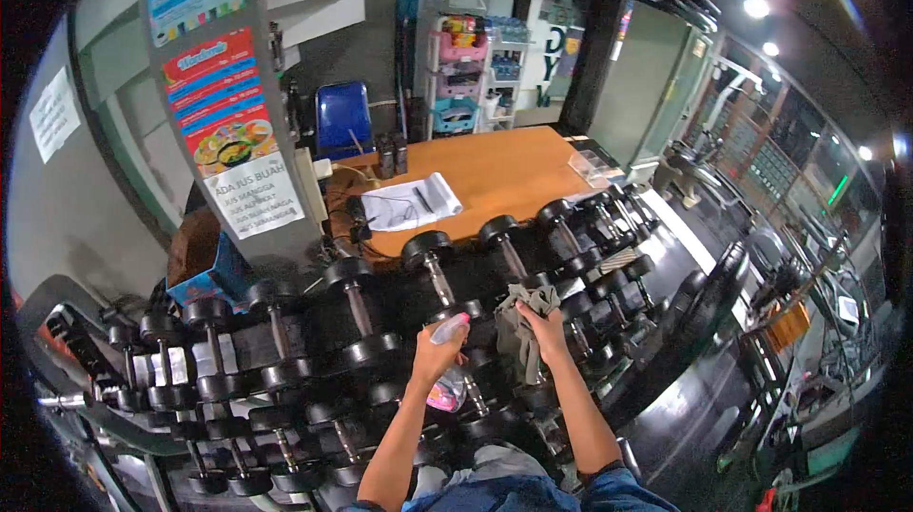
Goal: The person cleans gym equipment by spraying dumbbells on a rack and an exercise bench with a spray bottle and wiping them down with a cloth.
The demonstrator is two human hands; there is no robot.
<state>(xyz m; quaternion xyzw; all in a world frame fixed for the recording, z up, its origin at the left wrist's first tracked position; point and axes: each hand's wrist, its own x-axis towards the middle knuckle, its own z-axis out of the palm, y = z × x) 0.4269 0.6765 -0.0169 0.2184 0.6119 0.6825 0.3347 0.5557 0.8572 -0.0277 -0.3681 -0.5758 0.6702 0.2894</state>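
My left hand (436, 352) is wrapped round what looks like a spray bottle (445, 392), clear below with a pink label. Its pale top with a pink tip shows above my fingers; the middle is hidden by the hand. A crumpled grey-green cloth (521, 346) hangs from my right hand (542, 329), whose fingers are closed on its upper right part. Both hands are over a two-tier rack of black dumbbells. Just beyond my left hand lies a dumbbell (438, 279) with a metal handle; another dumbbell (512, 253) lies beyond the cloth.
Behind the rack stands an orange-brown desk (514, 165) with papers (409, 203), cables and dark bottles (392, 155). A blue chair (343, 117) and a shelf unit (458, 84) are farther back. A pillar with menu signs rises at left. Gym machines (780, 322) fill the right side.
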